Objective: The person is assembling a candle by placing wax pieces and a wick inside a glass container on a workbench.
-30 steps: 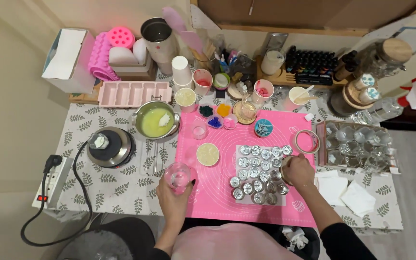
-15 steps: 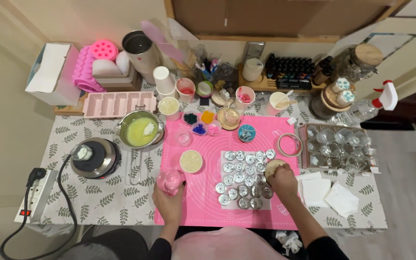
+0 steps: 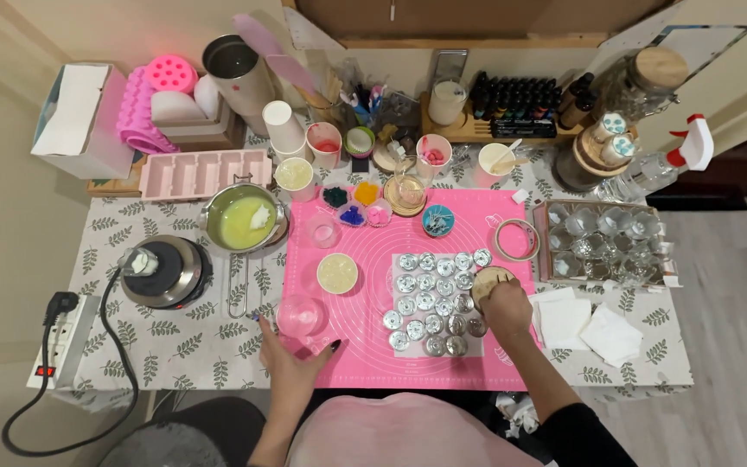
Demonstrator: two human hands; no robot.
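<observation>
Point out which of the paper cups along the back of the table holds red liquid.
The paper cup with red liquid stands just right of the tall stack of empty white cups; the cup in front of the stack holds pale, cream-coloured stuff instead.

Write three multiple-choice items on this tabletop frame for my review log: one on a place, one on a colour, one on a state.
1. Where does the clear glass cup stand?
A. at the pink mat's left edge
B. on the hot plate
C. in the tray of jars

2. What colour is the silicone mat?
A. green
B. pink
C. white

3. What is the right hand doing?
A. resting flat on the napkins
B. holding a round wooden disc
C. holding the spray bottle

Answers:
1 A: the cup sits by the mat's left edge, the left hand open just beneath it.
2 B: the mat is plain pink.
3 B: the round wooden disc shows above the closed fingers, over the metal tealight cups.
</observation>
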